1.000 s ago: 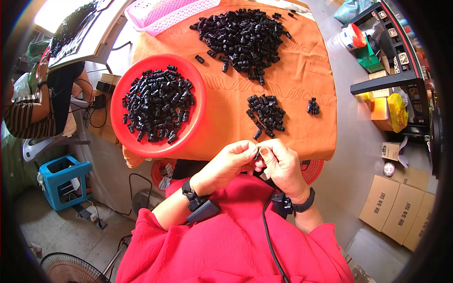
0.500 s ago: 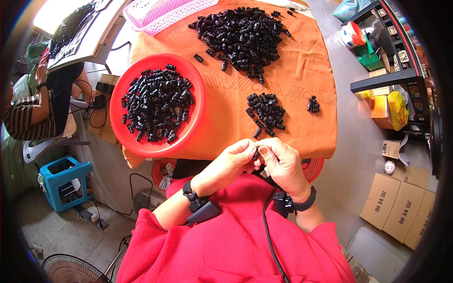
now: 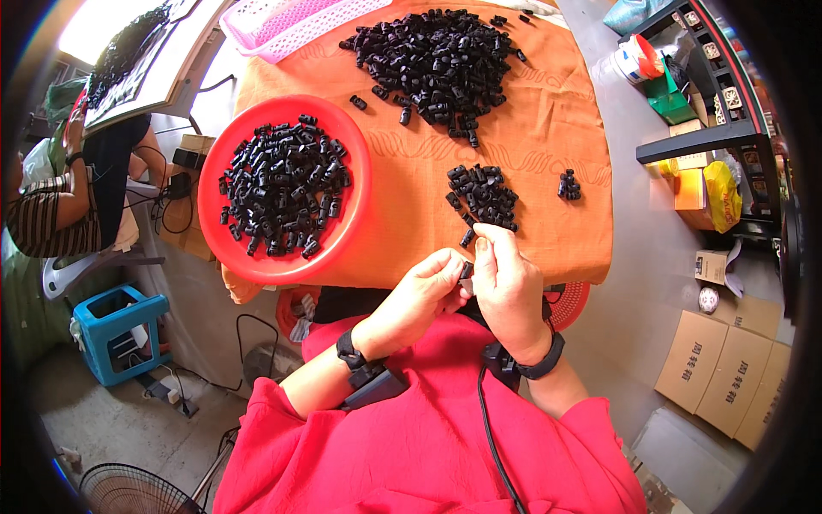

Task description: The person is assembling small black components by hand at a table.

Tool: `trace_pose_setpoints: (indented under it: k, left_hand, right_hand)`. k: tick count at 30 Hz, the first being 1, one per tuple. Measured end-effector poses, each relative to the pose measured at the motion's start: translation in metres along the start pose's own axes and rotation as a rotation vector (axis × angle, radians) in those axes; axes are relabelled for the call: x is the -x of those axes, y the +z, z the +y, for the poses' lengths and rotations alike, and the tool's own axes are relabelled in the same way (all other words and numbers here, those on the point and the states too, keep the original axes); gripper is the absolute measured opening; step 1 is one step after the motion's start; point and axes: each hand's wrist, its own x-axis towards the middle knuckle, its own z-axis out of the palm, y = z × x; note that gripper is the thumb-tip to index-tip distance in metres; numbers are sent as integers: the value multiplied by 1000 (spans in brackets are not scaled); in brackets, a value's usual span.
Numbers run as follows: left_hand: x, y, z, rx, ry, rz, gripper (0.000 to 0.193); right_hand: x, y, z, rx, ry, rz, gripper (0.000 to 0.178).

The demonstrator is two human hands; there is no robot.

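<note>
At the table's near edge, my left hand (image 3: 431,281) pinches a small black cylindrical plastic piece (image 3: 467,270), which looks like a cord lock, between thumb and fingers. Close beside it, my right hand (image 3: 507,276) has its thumb and index finger closed at the near side of a small pile of black pieces (image 3: 488,195). Whatever lies between those fingertips is too small to make out. A single black piece (image 3: 467,237) lies by the right fingertips. To the left, a red round tray (image 3: 364,193) holds many similar pieces.
A large heap of black pieces (image 3: 437,64) covers the far part of the orange cloth (image 3: 402,214). A tiny cluster (image 3: 568,185) sits at the right. Beyond the heap's left is a pink basket (image 3: 287,38). Another person's arm (image 3: 77,193) shows far left. Cardboard boxes (image 3: 719,373) stand right.
My right hand has moved up and away from the left, its fingertips now nearer the small pile. My left hand stays almost in place, with the black piece in it more visible.
</note>
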Motion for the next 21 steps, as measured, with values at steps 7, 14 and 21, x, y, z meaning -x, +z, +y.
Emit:
trace_pose_setpoints:
  k: [7, 14, 21]
  left_hand:
    - [-2, -4, -5, -20, 63, -17, 21]
    - [-2, -3, -8, -26, 87, 2, 20]
    - [-4, -4, -14, 19, 120, 14, 18]
  right_hand:
    - [1, 3, -1, 50, 25, -28, 15]
    - [2, 4, 1, 80, 58, -55, 15]
    - [1, 1, -3, 49, 105, -103, 15]
